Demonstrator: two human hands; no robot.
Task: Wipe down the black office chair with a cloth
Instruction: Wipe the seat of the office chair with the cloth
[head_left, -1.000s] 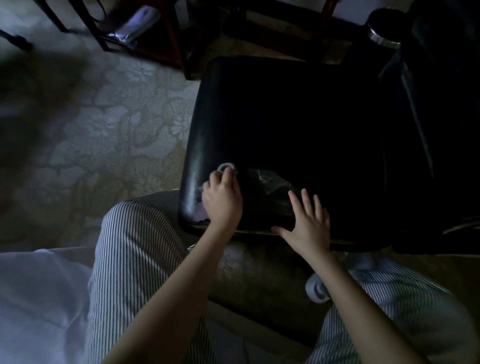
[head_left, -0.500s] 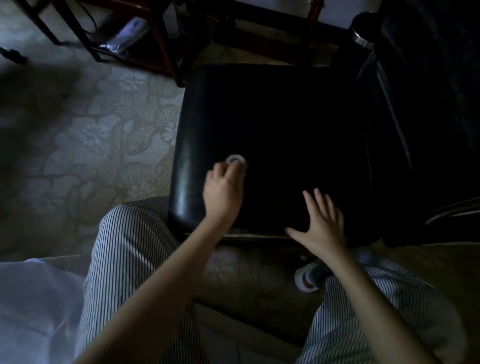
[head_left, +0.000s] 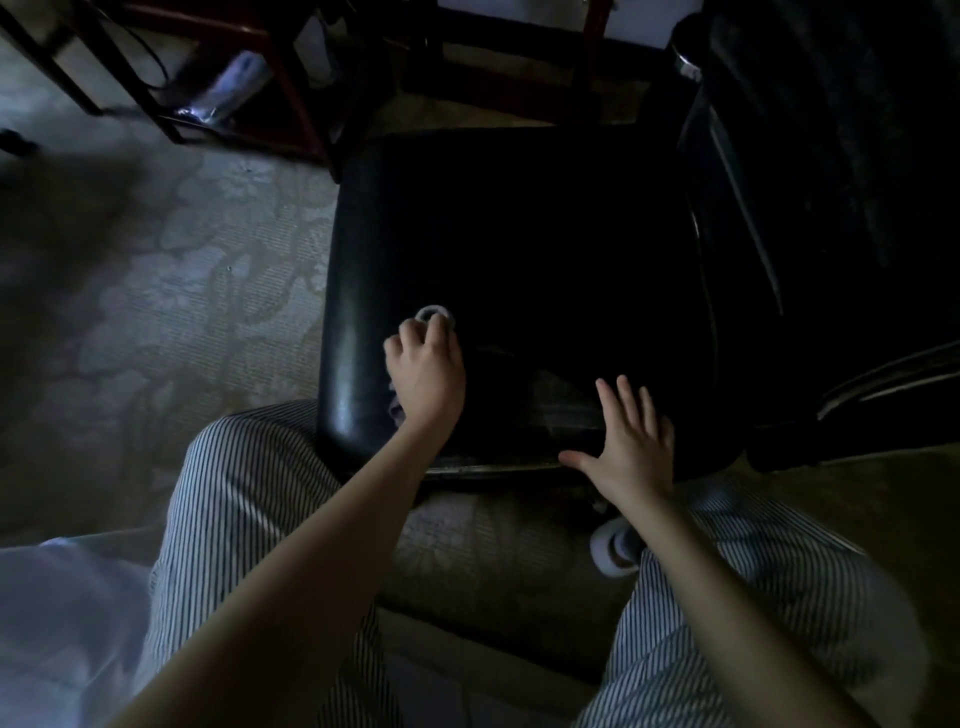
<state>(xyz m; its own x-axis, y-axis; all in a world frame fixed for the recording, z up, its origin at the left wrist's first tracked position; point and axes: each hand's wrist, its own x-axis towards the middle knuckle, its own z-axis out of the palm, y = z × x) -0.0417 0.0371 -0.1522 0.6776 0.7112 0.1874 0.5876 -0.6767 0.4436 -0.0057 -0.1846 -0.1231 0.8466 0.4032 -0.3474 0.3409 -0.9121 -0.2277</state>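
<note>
At the lower middle of the head view, the left hand (head_left: 426, 366) has crept a little further up the seat of the black office chair (head_left: 519, 234), away from its front edge, compared with a second ago. The right hand (head_left: 631, 447) has kept its place on that edge. The stroke is short, so the wiping seems to be confined to the seat's front left corner. The rest of the seat, and the backrest (head_left: 831, 156) at the right of the frame, are likely yet to be done.

The left hand's grip is closed, fingers curled down over the cloth (head_left: 396, 410). Only a pale scrap of it shows under the heel of the hand, pressed to the seat. A pale loop (head_left: 435, 313) peeks out beyond the fingertips; whether it belongs to the cloth cannot be told.

The right hand's grip is apart, fingers straight and spread, palm flat on the seat, seemingly steadying the chair. Both forearms reach forward over striped trousers (head_left: 249, 493).
</note>
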